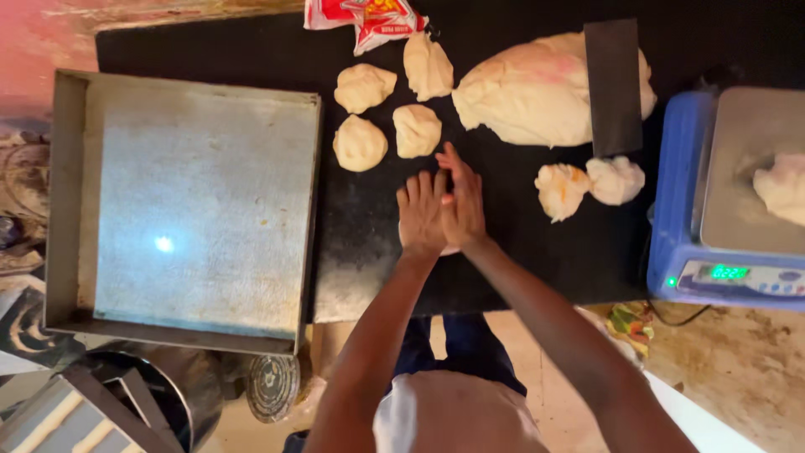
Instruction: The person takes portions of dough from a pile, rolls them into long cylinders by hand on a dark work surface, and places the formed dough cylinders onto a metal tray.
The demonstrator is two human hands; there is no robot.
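Head-camera view looks straight down on a black worktop (pixel 537 260) over a worn, pale floor. At the left sits a big square metal tray (pixel 59 201), a glare spot on its base, with dark round containers below it on the floor. Right of the tray lie four small dough balls (pixel 360 143) in a loose cluster, and a red-and-white packet (pixel 369 18) at the far edge. Further right rests a large mass of dough (pixel 528 92) with a dark flat scraper (pixel 614 84) standing against it, and two more small dough pieces (pixel 587 184) just in front. At the far right a blue scale (pixel 679 201) carries another lump on its steel pan.

Both forearms reach up from the bottom. The left hand (pixel 419 218) lies palm down, fingers (pixel 415 193) straight and together. The right hand (pixel 464 205) presses beside it, slightly overlapping, fingers extended. A pale dough piece (pixel 449 250) peeks out beneath the heels of the palms, pressed onto the worktop, not clenched.
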